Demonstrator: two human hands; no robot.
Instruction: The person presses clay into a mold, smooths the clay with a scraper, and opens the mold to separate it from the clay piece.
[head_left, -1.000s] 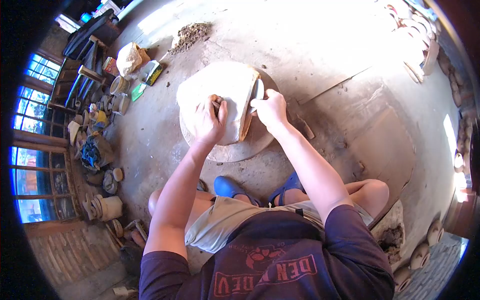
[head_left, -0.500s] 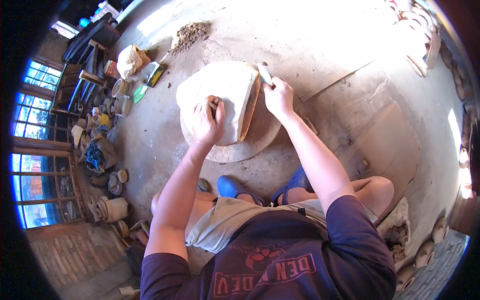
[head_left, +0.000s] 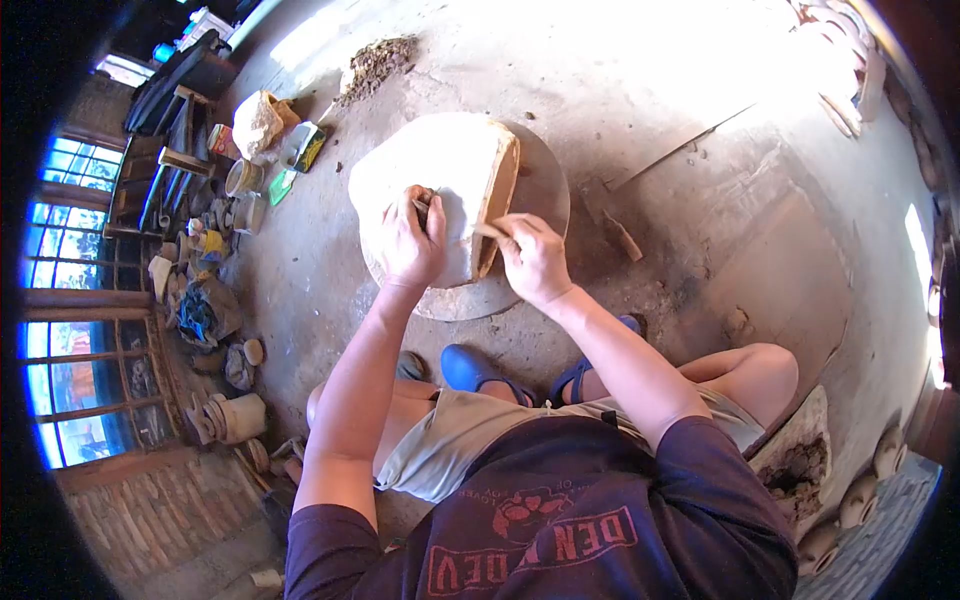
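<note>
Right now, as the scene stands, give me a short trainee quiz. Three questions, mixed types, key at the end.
1. The shoes are: A) green, B) blue, C) red.
2. True or false: the left hand is over the floor, away from the pale block.
3. Fill in: the right hand holds a thin tool at the block's ____.

Key: 1 B; 2 false; 3 edge.

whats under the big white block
A round base shows past the right and lower edges of the white block; whatever lies beneath its middle is covered.
</note>
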